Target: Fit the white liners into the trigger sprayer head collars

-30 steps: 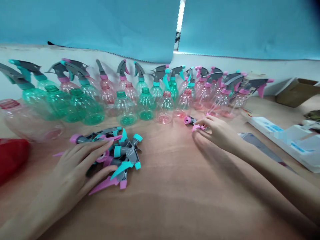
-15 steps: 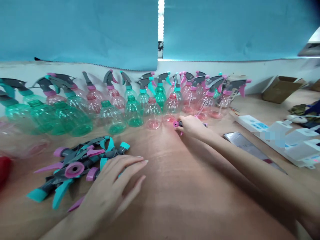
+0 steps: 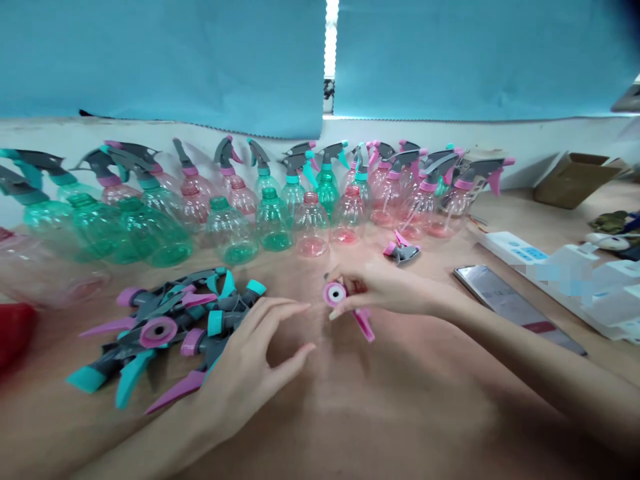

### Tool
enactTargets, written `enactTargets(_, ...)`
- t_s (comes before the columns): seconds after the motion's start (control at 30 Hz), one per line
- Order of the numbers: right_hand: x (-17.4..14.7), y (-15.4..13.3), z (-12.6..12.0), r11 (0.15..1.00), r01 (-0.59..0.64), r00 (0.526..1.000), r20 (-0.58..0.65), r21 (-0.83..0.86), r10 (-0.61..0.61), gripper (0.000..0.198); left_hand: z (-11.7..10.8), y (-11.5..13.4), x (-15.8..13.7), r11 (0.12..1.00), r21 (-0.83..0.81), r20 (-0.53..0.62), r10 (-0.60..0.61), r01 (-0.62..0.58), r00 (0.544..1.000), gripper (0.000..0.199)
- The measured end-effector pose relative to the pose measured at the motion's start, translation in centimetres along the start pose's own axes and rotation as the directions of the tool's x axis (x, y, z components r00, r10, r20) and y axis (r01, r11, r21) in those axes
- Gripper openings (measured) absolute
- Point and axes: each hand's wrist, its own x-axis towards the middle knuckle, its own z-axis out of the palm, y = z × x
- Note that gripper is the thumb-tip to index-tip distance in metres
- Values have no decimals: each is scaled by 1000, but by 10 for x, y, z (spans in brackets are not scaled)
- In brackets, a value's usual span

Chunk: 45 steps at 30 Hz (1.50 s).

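while the right hand (image 3: pixel 383 283) pinched a pink-and-gray spray head (image 3: pixel 327 293) in its fingers, the left hand (image 3: pixel 255 353) curved, thumb and fingers apart, beside a heap of spray heads (image 3: pixel 173 319).

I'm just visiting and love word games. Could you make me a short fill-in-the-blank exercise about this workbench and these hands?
1. The right hand holds a spray head whose round collar is ____ in colour.
2. The left hand is curved open and holds ____.
3. The pile of spray heads lies on the person's ____ side.
4. The phone lies on the person's ____ side.

Missing words: pink; nothing; left; right.
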Motion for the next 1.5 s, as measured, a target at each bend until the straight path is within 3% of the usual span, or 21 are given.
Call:
enactTargets(0.13,-16,-36,9,969,145,987,41,199,-156,38,-8,2,-3,998,-61,5,29,-28,1000,60)
enactTargets(0.23,-17,-52,14,894,220,957,91,391,-275,27,-14,6,-7,986,-132,30,102,-97,994,48)
enactTargets(0.37,-8,-60,19,875,280,935,93,394,-341,17,-14,4,-11,963,-249,-9,107,-106,994,22)
enactTargets(0.53,-9,-63,27,930,248,968,-24,271,-251,21,-5,-1,-18,971,-238,-87,7,-28,996,22)
enactTargets(0.7,-19,-72,33,974,154,977,-170,164,-125,15,-3,0,-23,982,-189,-128,-1,-24,992,27)
enactTargets(1.07,-27,-81,31,965,4,998,-57,262,12,23,-2,1,-24,979,-191,-196,37,-75,980,17)
enactTargets(1.23,-28,-86,27,945,-11,998,64,326,-10,21,-2,2,-25,977,-194,-203,48,-89,978,20)
enactTargets(1.33,-31,-90,31,951,-51,997,64,306,33,20,-1,2,-25,978,-185,-223,51,-93,973,19)
enactTargets(1.5,-34,-90,38,955,-19,998,56,296,2,30,0,-2,-26,977,-127,-249,133,-169,959,18)
